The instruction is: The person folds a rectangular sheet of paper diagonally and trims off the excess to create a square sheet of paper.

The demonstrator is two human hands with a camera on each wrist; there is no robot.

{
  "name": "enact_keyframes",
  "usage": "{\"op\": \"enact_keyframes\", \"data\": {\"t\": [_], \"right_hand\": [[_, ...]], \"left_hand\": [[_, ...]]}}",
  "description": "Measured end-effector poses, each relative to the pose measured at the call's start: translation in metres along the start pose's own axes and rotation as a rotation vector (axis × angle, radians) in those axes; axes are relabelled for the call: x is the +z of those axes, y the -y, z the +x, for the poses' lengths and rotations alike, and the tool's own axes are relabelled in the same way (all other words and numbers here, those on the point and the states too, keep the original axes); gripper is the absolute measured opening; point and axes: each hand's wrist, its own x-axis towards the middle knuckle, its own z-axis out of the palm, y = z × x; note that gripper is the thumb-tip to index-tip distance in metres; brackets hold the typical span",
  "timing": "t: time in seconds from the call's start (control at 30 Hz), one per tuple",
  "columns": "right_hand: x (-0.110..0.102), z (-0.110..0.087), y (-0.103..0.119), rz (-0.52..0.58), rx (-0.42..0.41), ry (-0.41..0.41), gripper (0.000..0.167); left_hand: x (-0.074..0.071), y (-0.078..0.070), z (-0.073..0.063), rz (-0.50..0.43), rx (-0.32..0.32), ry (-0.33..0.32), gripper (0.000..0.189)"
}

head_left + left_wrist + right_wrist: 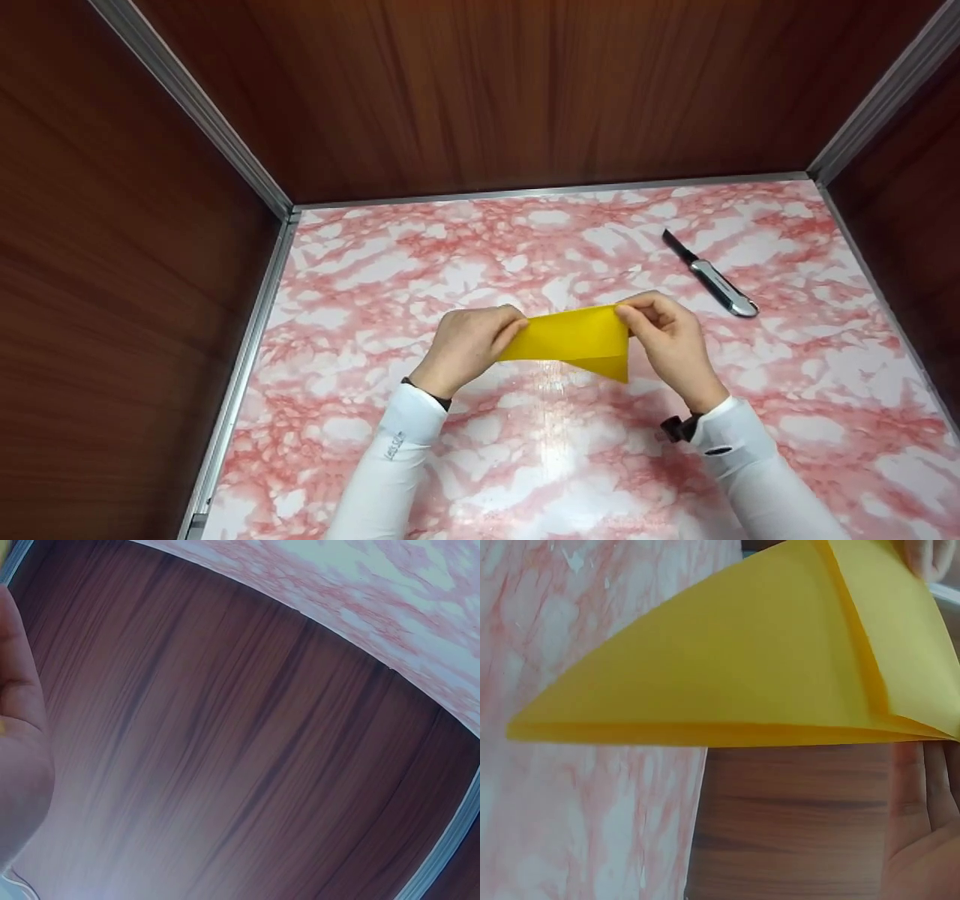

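Item: one folded sheet of yellow paper (566, 336), raised above the table between two bare hands. Left hand (471, 345): thumb and fingers pinched together on the sheet's left end. Right hand (671, 345): thumb and forefinger clamped on its upper right corner. A flap hangs along the lower right edge, tapering to a point.

Item: one utility knife, silver-and-black handle, dark blade (712, 280); lies flat on the table beyond the right hand, blade toward the far edge. Recorded in the head view only.

Item: two white sleeves (765, 465), the left cuff bearing small dark lettering; a black band at each wrist.

Right wrist view: adds the layered edge of the paper, a long pointed panel and a crease, details too small from the head. Fingers show at the right border; whose hand cannot be told.

Left wrist view: only the side of a hand at the left border, its grip unreadable there; mostly panelling.

Surface: table (352, 300), red-and-white marbled top, glossy with a bright reflection near the middle.

Room: dark reddish-brown wood-grain panels (525, 90) on three sides, joined by grey metal strips (199, 97).
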Motion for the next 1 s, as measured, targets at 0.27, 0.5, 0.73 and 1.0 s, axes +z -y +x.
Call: {"op": "enact_keyframes", "data": {"t": [0.27,0.5,0.73,1.0], "right_hand": [[-0.006,0.001,-0.002,0.025,-0.006,-0.009,0.018],[-0.01,0.001,-0.004,0.046,-0.013,-0.012,0.018],[-0.016,0.0,-0.005,0.026,0.001,-0.033,0.02],[-0.021,-0.001,-0.004,0.008,-0.001,-0.055,0.02]], "left_hand": [[-0.003,0.006,-0.005,0.001,-0.016,0.002,0.023],[-0.006,0.01,-0.009,-0.01,-0.033,0.003,0.023],[-0.01,0.016,-0.014,-0.021,-0.057,0.011,0.024],[-0.012,0.02,-0.018,-0.065,-0.081,0.009,0.024]]}}
